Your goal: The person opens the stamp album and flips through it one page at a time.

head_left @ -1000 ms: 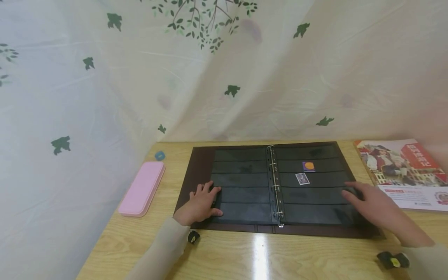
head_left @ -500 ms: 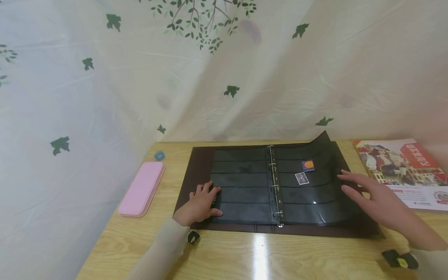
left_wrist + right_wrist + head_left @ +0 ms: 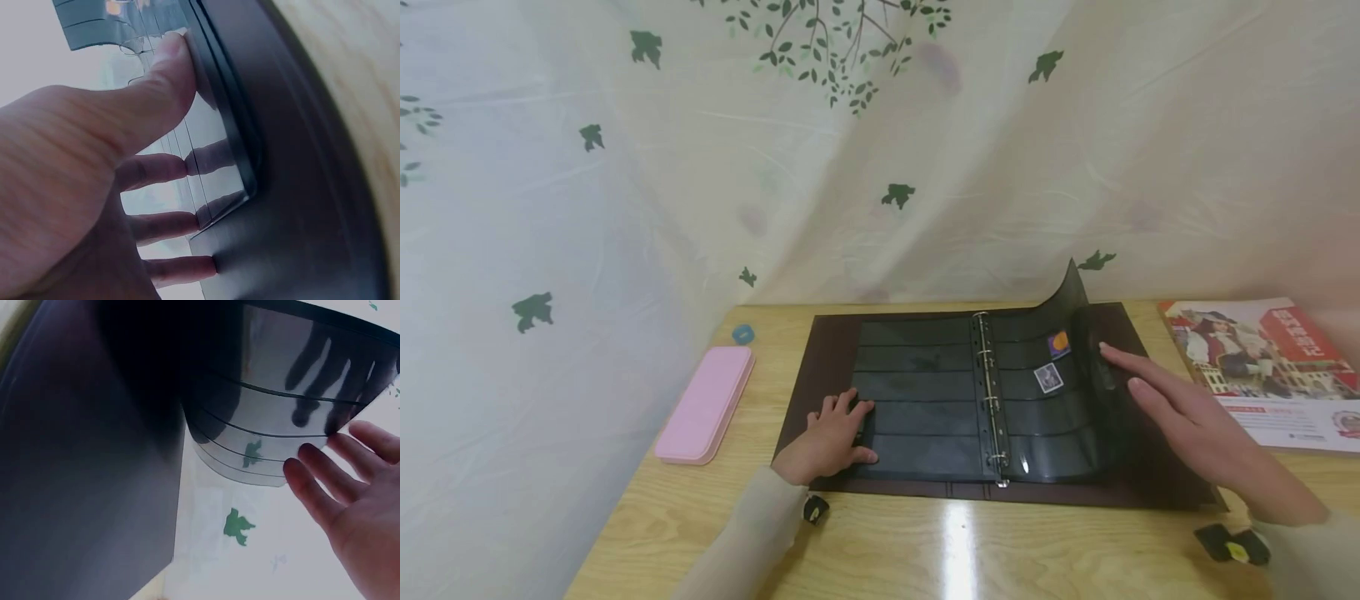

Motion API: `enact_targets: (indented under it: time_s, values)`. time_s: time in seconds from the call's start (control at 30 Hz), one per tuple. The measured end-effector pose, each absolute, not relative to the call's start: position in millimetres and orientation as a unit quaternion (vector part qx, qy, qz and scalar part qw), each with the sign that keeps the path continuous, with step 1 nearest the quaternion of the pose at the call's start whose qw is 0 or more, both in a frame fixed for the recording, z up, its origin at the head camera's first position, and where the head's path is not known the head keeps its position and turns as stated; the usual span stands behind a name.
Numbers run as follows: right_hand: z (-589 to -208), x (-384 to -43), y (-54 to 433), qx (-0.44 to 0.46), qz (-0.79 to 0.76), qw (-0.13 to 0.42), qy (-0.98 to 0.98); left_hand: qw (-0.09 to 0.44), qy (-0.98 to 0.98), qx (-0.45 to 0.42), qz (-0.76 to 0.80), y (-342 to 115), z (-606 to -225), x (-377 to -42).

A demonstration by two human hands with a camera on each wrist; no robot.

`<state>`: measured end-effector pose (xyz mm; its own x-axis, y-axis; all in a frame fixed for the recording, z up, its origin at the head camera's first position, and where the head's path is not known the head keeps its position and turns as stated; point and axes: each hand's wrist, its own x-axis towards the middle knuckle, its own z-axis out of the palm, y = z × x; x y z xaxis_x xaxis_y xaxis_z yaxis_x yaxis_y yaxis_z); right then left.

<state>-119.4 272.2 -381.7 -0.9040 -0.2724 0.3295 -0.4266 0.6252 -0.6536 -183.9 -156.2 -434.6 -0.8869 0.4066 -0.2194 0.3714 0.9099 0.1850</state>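
A stamp album (image 3: 917, 454) with a ring spine and black pocket pages lies spread on the wooden table. My left hand (image 3: 830, 442) rests with spread fingers on its left page; in the left wrist view, the thumb (image 3: 159, 90) and fingers (image 3: 169, 228) lie on the glossy pockets near the page edge. The right page (image 3: 1045, 442) is lifted and bends upward toward the rings. Behind its raised edge is my right hand (image 3: 1195, 421), straight fingers against it. A purple-and-orange stamp (image 3: 1059, 345) and a grey, white-edged stamp (image 3: 1048, 378) sit on that page.
A pink case (image 3: 705, 406) lies left of the album, with a small blue object (image 3: 742, 334) behind it. An illustrated book (image 3: 1262, 358) lies on the right. The patterned curtain (image 3: 850, 208) hangs behind the table.
The right page, flat a second ago, has risen and curled leftward, its two stamps tilting with it. My right hand has moved left with it; the left hand stays in place.
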Motion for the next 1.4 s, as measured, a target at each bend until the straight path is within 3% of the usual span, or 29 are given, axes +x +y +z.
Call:
enact_targets:
  time_s: [0.43, 0.9, 1.4]
  values:
    - [-364, -131, 248, 0.223, 0.417, 0.142, -0.869, 0.124, 0.968, 0.205, 0.067, -158, -435, -184]
    - [-361, -143, 220, 0.322, 0.470, 0.204, -0.796, 0.130, 0.967, 0.204, 0.078, -159, -435, -184]
    - [-383, -146, 192, 0.284, 0.468, 0.127, -0.827, 0.125, 0.966, 0.211, 0.078, -159, -434, -184]
